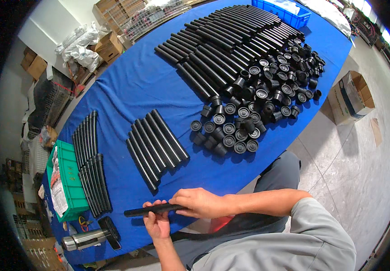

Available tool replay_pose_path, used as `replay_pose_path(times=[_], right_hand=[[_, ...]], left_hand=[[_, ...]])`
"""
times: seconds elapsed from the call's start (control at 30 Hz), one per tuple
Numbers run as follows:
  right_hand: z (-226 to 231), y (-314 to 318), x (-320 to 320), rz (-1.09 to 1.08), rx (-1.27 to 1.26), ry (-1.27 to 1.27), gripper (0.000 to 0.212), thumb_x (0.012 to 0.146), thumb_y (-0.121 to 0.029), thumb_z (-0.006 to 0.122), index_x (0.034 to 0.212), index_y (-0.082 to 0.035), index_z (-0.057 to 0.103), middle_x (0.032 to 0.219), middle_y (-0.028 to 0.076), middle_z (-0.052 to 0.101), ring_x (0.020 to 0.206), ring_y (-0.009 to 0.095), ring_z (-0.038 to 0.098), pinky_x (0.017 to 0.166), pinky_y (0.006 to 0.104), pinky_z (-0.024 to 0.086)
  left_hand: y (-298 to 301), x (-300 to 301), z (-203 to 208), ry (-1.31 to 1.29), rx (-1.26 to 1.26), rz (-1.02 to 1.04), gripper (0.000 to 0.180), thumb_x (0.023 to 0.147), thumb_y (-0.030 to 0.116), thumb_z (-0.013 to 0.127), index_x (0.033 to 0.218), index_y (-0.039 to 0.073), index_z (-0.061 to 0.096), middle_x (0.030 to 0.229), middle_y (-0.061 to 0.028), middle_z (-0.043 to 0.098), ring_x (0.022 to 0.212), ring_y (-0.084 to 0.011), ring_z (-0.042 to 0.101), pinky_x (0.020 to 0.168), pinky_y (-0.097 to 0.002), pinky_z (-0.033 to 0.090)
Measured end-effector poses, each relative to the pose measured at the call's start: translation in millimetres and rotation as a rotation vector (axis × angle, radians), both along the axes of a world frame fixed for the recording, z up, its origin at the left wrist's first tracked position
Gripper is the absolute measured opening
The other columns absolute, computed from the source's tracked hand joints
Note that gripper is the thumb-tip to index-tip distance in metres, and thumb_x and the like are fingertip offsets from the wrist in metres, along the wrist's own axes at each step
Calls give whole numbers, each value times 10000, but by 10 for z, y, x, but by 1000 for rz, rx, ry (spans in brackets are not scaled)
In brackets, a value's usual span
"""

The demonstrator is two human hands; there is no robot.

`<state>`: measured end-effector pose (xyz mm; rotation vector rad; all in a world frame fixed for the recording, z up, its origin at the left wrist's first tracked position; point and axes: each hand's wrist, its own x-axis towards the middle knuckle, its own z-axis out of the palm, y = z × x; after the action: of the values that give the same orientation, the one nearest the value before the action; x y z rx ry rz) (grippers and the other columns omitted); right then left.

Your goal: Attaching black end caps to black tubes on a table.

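Gripping a smooth matte black tube low in the frame, the left hand wraps it from beneath while the right hand closes over its right end. Beyond, on blue cloth, lie short ribbed tubes, then round black caps, then long tubes upper centre.

Blue-covered bench with black parts.
Long tubes fill the far end, caps the right edge, shorter tubes the middle, thin rods and a green bin the left edge.
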<state>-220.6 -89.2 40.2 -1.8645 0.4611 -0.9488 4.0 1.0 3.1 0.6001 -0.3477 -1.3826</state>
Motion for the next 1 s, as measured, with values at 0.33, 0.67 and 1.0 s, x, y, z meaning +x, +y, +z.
replay_pose_path(times=[0.33, 0.67, 1.0], right_hand=[[-103, -24, 45, -71, -220, 3, 326, 834, -139, 697, 1116, -17, 587, 955, 155, 596, 868, 349, 638, 741, 432, 538], [-18, -13, -26, -14, 40, 57, 333, 845, -207, 714, 1084, 10, 635, 926, 196, 650, 861, 377, 650, 738, 447, 524], [-109, 3, 56, -71, -147, 8, 338, 843, -193, 693, 1101, 18, 633, 948, 196, 643, 891, 368, 643, 739, 449, 521]], left_hand=[[-20, -13, 13, 27, 2, -2, 348, 900, 27, 668, 1211, 29, 511, 1233, -255, 612, 1196, -412, 585, 1012, -533, 521], [-11, -26, 27, 23, 13, 2, 340, 896, 8, 663, 1203, 24, 517, 1225, -257, 618, 1201, -414, 582, 1015, -534, 519], [-16, 0, 10, -11, 19, 6, 332, 913, 59, 661, 1211, 30, 518, 1234, -256, 610, 1193, -417, 584, 1017, -547, 510]])
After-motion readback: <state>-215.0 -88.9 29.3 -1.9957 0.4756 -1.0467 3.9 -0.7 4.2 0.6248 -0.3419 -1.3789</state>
